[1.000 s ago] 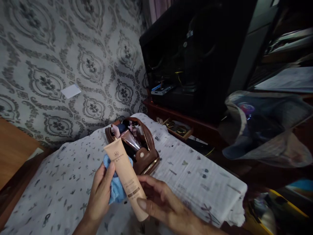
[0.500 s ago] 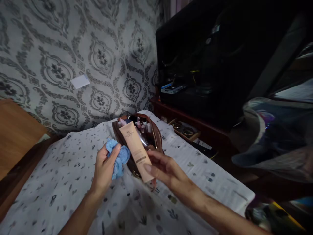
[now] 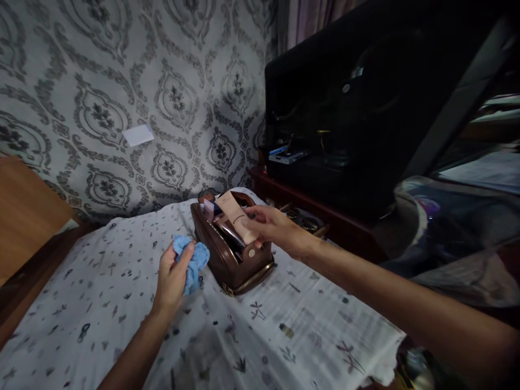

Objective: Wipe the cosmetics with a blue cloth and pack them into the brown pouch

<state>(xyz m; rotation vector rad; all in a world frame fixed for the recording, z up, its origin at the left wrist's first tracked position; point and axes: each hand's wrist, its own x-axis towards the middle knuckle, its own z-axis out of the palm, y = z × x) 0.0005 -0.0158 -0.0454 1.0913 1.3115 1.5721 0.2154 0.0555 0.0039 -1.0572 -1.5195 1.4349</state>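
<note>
A brown zipped toiletry bag (image 3: 219, 254) stands unzipped on the patterned cloth, with several small items inside. Over its mouth, my right hand (image 3: 272, 227) grips a beige cosmetic tube (image 3: 235, 215) by its lower end. The tube leans across the opening and hides part of what lies in the bag. To the left of the bag, my left hand (image 3: 173, 271) is closed on a crumpled light blue cloth (image 3: 194, 262), held above the bed-like surface.
White cloth with small plant prints (image 3: 134, 319) covers the surface. Behind it rises a patterned wall (image 3: 179, 103) with a white card (image 3: 138, 135). On the right are a large black screen (image 3: 345, 119), a small box of items (image 3: 306, 221) and a clear plastic bag (image 3: 410, 233).
My right hand has moved the tube up and away from me, from in front of the bag to over its opening. My left hand stays nearly in place with the blue cloth.
</note>
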